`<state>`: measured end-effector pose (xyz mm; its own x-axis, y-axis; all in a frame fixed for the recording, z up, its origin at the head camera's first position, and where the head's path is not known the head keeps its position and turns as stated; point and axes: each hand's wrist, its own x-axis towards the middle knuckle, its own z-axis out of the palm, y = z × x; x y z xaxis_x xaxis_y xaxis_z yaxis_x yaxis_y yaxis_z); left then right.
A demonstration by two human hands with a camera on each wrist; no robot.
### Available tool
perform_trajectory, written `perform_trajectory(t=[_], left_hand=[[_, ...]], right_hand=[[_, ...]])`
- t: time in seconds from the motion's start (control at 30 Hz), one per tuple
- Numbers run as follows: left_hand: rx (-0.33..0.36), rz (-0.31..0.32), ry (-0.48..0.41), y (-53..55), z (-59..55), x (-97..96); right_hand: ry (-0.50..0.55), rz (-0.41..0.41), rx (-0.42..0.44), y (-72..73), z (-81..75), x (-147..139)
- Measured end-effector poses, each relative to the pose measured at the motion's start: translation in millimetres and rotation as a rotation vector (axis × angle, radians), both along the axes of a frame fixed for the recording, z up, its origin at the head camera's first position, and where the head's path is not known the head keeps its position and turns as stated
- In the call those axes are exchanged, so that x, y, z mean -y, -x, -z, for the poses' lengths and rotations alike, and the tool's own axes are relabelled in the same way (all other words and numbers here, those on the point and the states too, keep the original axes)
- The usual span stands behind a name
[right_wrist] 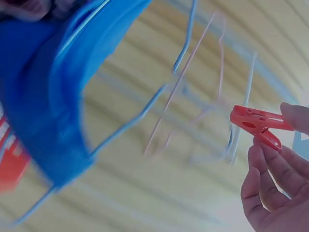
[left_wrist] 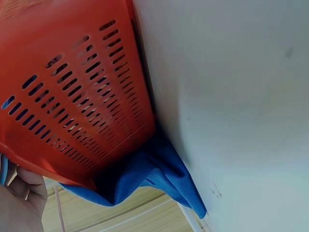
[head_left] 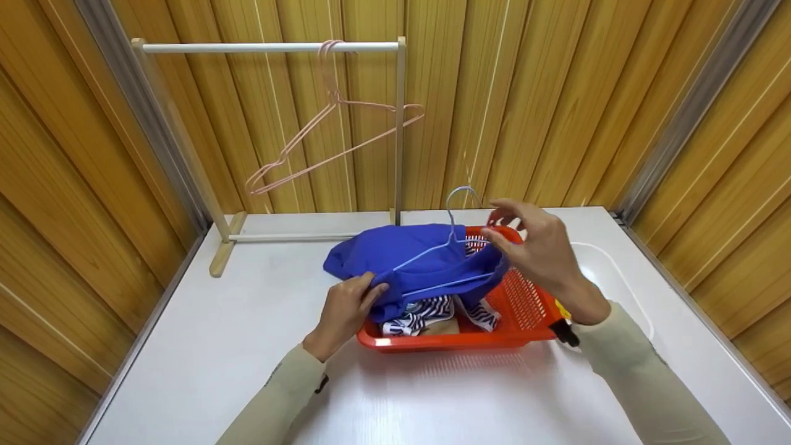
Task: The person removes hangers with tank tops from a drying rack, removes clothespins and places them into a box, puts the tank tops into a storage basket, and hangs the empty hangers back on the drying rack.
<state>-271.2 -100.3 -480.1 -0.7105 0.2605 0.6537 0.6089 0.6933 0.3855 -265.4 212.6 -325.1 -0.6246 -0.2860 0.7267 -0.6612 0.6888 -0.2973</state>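
Note:
A blue garment (head_left: 401,250) lies over the red basket (head_left: 457,341), with a light blue wire hanger (head_left: 452,216) inside its opening. At the near left corner, my left hand (head_left: 346,309) grips the garment together with the hanger's end. My right hand (head_left: 544,250) is raised by the hanger's other side and pinches a red clothespin (right_wrist: 256,123) between thumb and fingers. In the right wrist view the clothespin is apart from the garment. The left wrist view shows part of my left hand (left_wrist: 24,200) beside the basket's slotted wall.
Striped clothes (head_left: 432,312) lie inside the basket. Behind, a rack (head_left: 266,47) bears pink wire hangers (head_left: 309,127). A white tray (head_left: 630,290) is on the right, with something yellow (head_left: 562,309) near my right wrist. Wooden-patterned walls enclose the white table (head_left: 247,346).

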Motion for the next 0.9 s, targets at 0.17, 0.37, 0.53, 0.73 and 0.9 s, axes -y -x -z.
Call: perform_trajectory(t=[0.17,0.37,0.53,0.73,0.9], left_hand=[[-0.004,-0.010,0.001,-1.0,0.9,-0.4],[0.008,0.000,-0.005,-0.3,1.8,0.3],[0.008,0.006,-0.016,1.0,1.9,0.2],[-0.010,0.008,-0.015,1.1,1.5,0.2],[-0.018,0.005,-0.012,0.9,1.9,0.5]], right_hand=[[0.005,0.172,0.046,6.6,18.9,-57.6],[-0.100,0.344,0.236,15.4,52.1,-117.8],[-0.196,0.392,0.504,19.5,73.6,-146.7],[-0.280,0.359,0.696,23.1,89.2,-157.0],[-0.320,0.312,0.781,24.3,90.7,-154.8]])
